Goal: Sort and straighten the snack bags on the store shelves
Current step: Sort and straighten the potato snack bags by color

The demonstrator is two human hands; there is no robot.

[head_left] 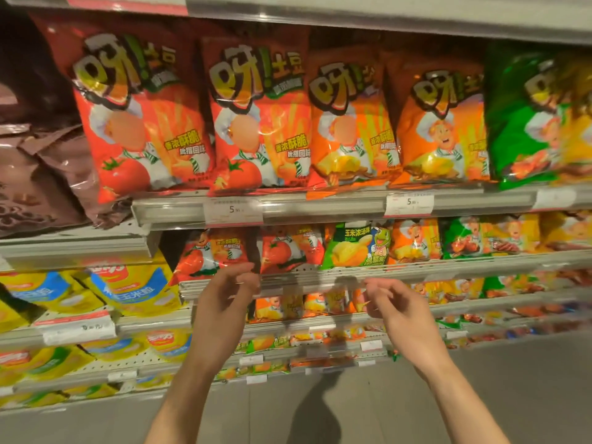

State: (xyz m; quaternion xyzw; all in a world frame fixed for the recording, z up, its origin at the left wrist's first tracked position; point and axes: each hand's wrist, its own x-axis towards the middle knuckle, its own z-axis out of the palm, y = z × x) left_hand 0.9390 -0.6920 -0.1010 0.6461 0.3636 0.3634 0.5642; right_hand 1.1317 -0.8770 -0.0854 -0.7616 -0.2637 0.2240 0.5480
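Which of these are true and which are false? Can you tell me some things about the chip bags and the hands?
1. Two red tomato bags stand side by side on the upper shelf. True.
2. The green bag is at the left end of that row. False: it is at the right end.
3. The left hand is raised near a red bag on the lower shelf. True.
4. The right hand holds a yellow bag. False: it holds nothing.
5. The price tags show 5. True.

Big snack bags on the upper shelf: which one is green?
The green glossy snack bag at the row's far right; the four bags left of it are red or orange.
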